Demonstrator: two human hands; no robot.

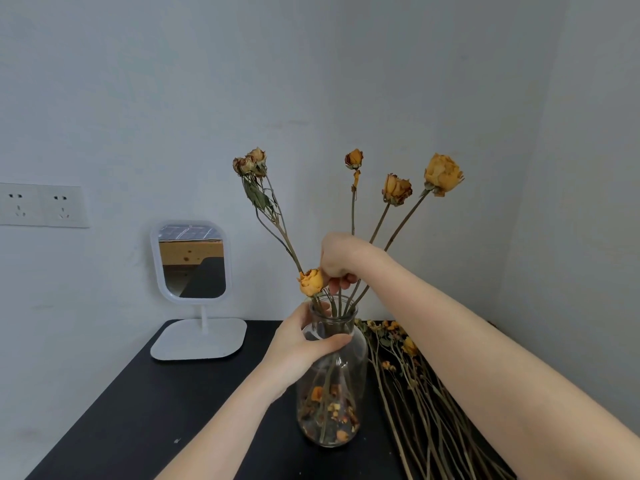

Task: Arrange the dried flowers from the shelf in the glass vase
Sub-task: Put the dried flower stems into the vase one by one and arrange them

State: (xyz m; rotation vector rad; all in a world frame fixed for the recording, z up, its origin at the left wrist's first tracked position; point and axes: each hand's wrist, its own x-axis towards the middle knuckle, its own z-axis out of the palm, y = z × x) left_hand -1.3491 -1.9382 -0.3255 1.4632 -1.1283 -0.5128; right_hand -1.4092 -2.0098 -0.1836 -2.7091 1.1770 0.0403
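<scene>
While left hand (304, 344) grips unlabelled vase (332, 386), right hand (341, 259) pinches stems (346, 296).

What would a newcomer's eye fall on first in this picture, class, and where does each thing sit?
First come the tall dried yellow roses fanning up from the glass vase at the centre of the black tabletop. The left hand grips the vase's neck while the right hand pinches stems just above its mouth, beside a short yellow bloom. More dried stems lie to the vase's right, and a white mirror stands at the left.
</scene>
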